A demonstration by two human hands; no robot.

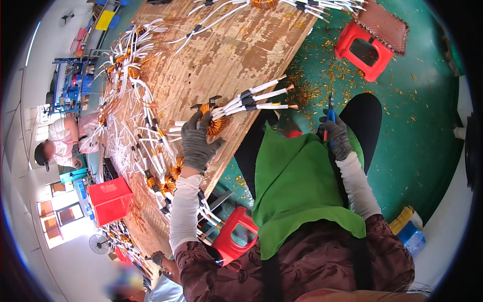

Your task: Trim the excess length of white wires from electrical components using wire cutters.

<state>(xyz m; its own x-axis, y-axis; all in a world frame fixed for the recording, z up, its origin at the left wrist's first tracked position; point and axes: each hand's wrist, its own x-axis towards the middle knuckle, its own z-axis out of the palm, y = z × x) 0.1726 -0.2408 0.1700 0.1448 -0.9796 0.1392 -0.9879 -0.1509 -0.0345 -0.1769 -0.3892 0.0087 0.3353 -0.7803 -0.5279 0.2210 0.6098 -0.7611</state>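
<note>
Copper-coloured coil (217, 127) with white leads (251, 99) lies on a worn wooden bench (226, 55), touched by the half-spread, grey-gloved left hand (197, 142); the gloved right hand (338, 139), near the right knee (370, 113), grips blue-handled pliers (330, 114).

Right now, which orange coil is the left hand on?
The coil near the picture's centre, its white leads fanning rightward; the gloved left hand touches it. The other coils lie farther left or at the top edge.

Coil (217, 127) on table (246, 55), pliers (330, 116) at right
</note>
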